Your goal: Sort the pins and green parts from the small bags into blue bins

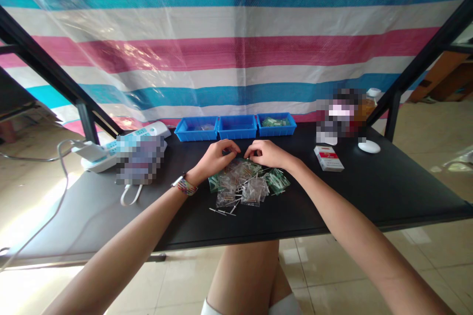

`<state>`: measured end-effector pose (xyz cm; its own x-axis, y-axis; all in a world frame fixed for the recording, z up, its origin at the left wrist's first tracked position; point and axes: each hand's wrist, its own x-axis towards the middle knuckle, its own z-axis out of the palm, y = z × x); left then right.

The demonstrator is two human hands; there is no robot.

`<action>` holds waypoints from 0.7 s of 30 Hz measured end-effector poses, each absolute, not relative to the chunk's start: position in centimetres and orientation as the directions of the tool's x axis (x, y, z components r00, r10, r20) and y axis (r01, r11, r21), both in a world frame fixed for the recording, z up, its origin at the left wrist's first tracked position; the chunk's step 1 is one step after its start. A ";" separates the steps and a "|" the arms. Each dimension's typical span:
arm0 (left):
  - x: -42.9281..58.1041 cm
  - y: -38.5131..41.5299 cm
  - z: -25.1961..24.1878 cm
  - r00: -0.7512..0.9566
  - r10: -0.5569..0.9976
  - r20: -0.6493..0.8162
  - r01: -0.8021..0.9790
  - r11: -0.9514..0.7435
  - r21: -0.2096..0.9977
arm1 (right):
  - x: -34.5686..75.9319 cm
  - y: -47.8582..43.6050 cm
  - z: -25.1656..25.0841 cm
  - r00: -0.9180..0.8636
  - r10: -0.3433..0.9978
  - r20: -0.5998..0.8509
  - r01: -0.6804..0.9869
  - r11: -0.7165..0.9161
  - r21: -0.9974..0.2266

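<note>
A pile of small clear plastic bags (pixel 254 191) and green packets (pixel 277 181) lies on the black table, mixed with thin metal pins that look like blind rivets (pixel 222 212), a few of them loose at the near edge. My left hand (pixel 219 158) is over the pile's far left side, fingers curled and thumb drawn in. Facing it, my right hand (pixel 265 152) bends its fingers down at the pile's far edge. Both hands' fingers are closed; whatever they pinch is too small or hidden to name. A watch and a patterned band (pixel 185 185) circle my left wrist.
Behind the pile stand three blue bins: the left bin (pixel 195 134) with clear bags, the middle bin (pixel 237 133), the right bin (pixel 277 130) with green packets. A power strip (pixel 155 130) and cable lie left; a cigarette box (pixel 328 158) and white disc (pixel 369 146) lie right.
</note>
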<state>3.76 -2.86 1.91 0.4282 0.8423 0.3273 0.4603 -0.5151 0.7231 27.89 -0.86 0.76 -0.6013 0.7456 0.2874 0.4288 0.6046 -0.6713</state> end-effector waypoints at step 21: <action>3.8 -2.8 2.2 0.385 0.871 0.306 0.378 -0.451 0.809 | 26.8 -1.9 1.8 -0.372 0.867 0.331 0.176 0.416 -0.892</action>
